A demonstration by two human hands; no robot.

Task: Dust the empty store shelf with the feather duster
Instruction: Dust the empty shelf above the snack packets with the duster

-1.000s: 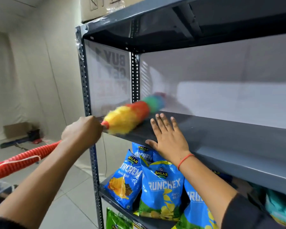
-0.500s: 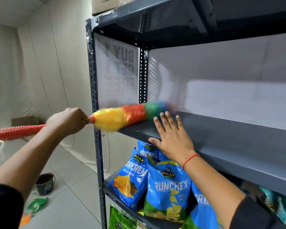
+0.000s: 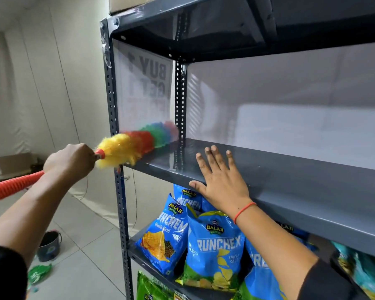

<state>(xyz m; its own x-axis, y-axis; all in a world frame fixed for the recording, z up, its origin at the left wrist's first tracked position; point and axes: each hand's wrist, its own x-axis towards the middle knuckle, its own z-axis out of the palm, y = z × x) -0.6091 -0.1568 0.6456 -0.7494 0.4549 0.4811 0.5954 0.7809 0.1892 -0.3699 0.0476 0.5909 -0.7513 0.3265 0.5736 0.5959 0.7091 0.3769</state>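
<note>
The empty grey metal shelf runs across the middle of the head view. A feather duster with yellow, red, green and blue fluff lies across the shelf's left end, its tip blurred near the rear upright. My left hand is shut on the duster just behind the fluff, and the ribbed orange handle trails back to the left. My right hand rests flat on the shelf's front edge, fingers spread, holding nothing.
Blue snack bags fill the shelf below. Perforated grey uprights frame the rack's left side, with another shelf overhead. On the tiled floor at lower left stand a small dark bucket and a green scrap.
The duster has swept leftward along the shelf toward its left end, with my left hand pulling back outside the upright. My right hand has stayed planted on the front edge.
</note>
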